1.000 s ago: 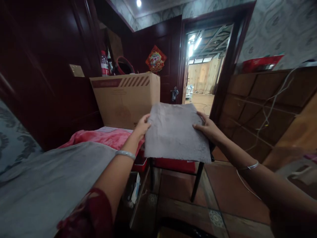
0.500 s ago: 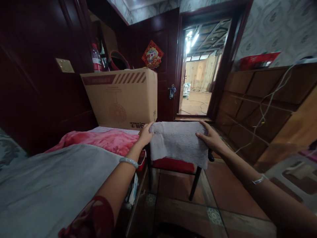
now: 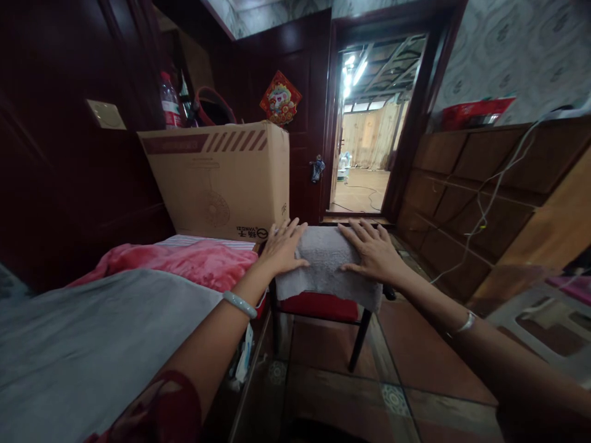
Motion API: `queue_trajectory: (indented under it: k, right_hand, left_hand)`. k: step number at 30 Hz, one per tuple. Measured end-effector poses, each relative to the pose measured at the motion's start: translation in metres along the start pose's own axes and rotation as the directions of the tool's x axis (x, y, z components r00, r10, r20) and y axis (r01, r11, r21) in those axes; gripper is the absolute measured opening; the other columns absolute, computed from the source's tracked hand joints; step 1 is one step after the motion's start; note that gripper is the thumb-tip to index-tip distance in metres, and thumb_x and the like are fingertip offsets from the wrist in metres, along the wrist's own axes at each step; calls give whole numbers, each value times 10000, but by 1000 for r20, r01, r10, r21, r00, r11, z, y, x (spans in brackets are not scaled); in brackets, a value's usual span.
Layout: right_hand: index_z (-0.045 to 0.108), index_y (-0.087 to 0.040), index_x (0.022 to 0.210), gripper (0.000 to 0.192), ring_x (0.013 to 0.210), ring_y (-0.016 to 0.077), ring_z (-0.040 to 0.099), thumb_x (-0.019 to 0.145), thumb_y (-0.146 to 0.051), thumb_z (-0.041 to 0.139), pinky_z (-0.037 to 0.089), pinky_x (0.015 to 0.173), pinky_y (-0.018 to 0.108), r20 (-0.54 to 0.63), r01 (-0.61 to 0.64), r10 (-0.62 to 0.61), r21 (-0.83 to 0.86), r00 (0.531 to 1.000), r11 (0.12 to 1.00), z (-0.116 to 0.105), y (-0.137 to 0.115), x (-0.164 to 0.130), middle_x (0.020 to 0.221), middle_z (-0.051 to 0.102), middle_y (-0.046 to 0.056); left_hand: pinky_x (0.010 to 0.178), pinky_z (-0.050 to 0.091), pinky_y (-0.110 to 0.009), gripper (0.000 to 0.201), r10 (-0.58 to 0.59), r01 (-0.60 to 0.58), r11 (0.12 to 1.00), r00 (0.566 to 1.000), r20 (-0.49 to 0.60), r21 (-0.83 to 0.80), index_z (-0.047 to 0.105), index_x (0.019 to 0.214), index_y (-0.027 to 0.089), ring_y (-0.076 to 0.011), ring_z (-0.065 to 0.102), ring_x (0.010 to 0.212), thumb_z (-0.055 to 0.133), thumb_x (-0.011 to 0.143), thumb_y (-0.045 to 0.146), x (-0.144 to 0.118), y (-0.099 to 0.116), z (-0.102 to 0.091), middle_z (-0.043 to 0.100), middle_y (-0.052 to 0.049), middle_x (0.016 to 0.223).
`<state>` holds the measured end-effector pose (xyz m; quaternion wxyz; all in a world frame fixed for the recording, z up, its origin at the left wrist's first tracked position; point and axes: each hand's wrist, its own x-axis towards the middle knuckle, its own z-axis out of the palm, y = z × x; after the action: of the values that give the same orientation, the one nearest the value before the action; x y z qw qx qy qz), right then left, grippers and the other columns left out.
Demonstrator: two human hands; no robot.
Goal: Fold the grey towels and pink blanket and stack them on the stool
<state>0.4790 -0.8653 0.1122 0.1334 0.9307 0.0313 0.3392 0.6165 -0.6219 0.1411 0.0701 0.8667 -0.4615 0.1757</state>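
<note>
A grey towel (image 3: 323,264) hangs over the backrest of a chair with a red seat (image 3: 318,306) and dark legs. My left hand (image 3: 282,249) lies on the towel's upper left part, fingers spread. On its upper right part rests my right hand (image 3: 372,252), fingers also spread and stretched out. Both palms face the cloth, and neither hand grips it. The chair's backrest is hidden beneath the towel.
Left of the chair, a bed carries a grey blanket (image 3: 111,338) and a pink blanket (image 3: 184,261). A large cardboard box (image 3: 221,178) stands behind them. Wooden drawers (image 3: 489,184) with a hanging white cable line the right side, near a pale plastic stool (image 3: 545,326).
Both hands have let go of the towel's top corners and moved inward, closer together. Their fingers have opened flat on the cloth. The view has shifted slightly.
</note>
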Motion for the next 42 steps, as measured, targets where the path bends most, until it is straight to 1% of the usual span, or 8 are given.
queue_trajectory:
  k: [2, 4, 6, 9, 16, 26, 36, 42]
  right_hand:
    - [191, -258, 1633, 954, 1270, 416, 482, 868, -690, 563, 382, 1016, 562, 25, 1, -1, 4, 1000, 1000, 8, 5, 2, 1464, 520, 176]
    - [224, -232, 1624, 918, 1170, 388, 539, 881, -638, 578, 427, 945, 500, 31, -6, 5, 13, 1000, 1000, 12, 14, 1, 1375, 581, 175]
    - [262, -224, 1607, 863, 1144, 374, 547, 899, -609, 570, 439, 910, 471, 20, -2, 1, 27, 1000, 1000, 12, 23, -2, 1342, 596, 169]
    - [280, -229, 1587, 814, 1169, 365, 529, 918, -612, 543, 439, 923, 468, -12, 17, -16, 78, 1000, 997, 13, 28, -8, 1367, 572, 162]
    - [318, -260, 1572, 761, 1115, 394, 515, 925, -603, 526, 427, 903, 526, -83, -57, 69, 134, 994, 989, 27, 25, -17, 1335, 571, 165]
    - [373, -243, 1553, 781, 1126, 398, 515, 916, -676, 504, 430, 920, 534, -87, -36, 50, 165, 995, 986, 33, 32, -18, 1331, 567, 172]
    - [223, -297, 1607, 869, 1339, 407, 426, 898, -640, 589, 410, 1081, 597, -40, 100, -91, 351, 995, 931, 27, 57, -28, 1502, 405, 171]
    - [217, -333, 1609, 828, 1302, 404, 450, 914, -541, 616, 419, 1067, 614, -12, 109, -112, 342, 994, 933, 34, 62, -28, 1477, 436, 164]
  left_hand:
    - [1235, 168, -572, 1047, -5, 4, 1000, 999, 54, 10, 253, 1594, 255, -350, 223, 1535, 825, 746, 477, 9, 6, 1, 257, -151, 1670]
    - [1203, 240, -562, 975, -20, 18, 999, 997, 70, 29, 290, 1571, 247, -354, 336, 1480, 819, 770, 415, 17, 10, 1, 364, -167, 1613]
    - [1148, 327, -524, 872, 18, -21, 998, 999, 46, 53, 367, 1516, 233, -344, 458, 1380, 814, 780, 368, 21, 12, 1, 492, -157, 1505]
    - [1076, 392, -453, 791, 98, -98, 994, 995, -7, 54, 445, 1420, 225, -324, 516, 1297, 837, 753, 386, 24, 7, 3, 563, -132, 1392]
    - [1031, 408, -430, 758, 98, -98, 995, 995, -3, 24, 450, 1408, 233, -337, 537, 1234, 810, 775, 444, 30, -10, 15, 592, -137, 1294]
    - [1046, 392, -410, 919, 268, -267, 954, 963, -7, -135, 447, 1453, 227, -340, 549, 1209, 885, 673, 436, 36, -34, 18, 584, -142, 1271]
    - [1126, 330, -445, 1083, 241, -240, 970, 970, 40, -37, 262, 1583, 260, -349, 471, 1292, 856, 700, 467, 22, -44, 14, 493, -145, 1405]
    - [1114, 363, -439, 952, 247, -246, 964, 969, 1, -101, 321, 1550, 284, -337, 518, 1260, 831, 748, 333, 28, -54, 24, 542, -125, 1320]
